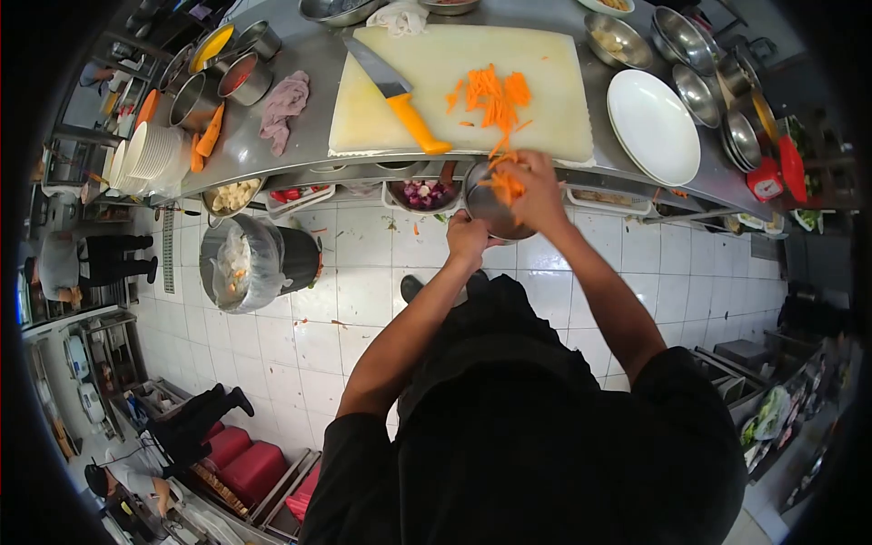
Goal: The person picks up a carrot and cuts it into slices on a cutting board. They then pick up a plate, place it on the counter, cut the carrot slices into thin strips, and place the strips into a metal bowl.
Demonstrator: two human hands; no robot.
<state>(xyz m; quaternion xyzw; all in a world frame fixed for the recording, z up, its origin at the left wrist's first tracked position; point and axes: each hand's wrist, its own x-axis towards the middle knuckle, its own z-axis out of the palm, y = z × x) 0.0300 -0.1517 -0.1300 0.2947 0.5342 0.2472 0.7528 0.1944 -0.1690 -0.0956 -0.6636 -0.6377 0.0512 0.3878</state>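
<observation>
My left hand (468, 236) grips the near left side of a round metal bowl (493, 216), held just below the front edge of the cutting board (391, 132). Over the bowl, my right hand (536, 193) has its fingers closed around shredded carrot, some of it showing at the fingertips. More shredded carrot (490, 95) lies in a loose heap on the right half of the board, with a few strands by its front edge. A knife (413, 118) with a yellow handle rests on the board's left side, handle toward me.
Left of the board are a pink cloth (284, 109), metal pots (245, 80) and stacked white bowls (153, 150). White plates (654, 127) and metal bowls (619, 41) stand to the right. A lined bin (243, 263) is on the floor. Two people are at the far left.
</observation>
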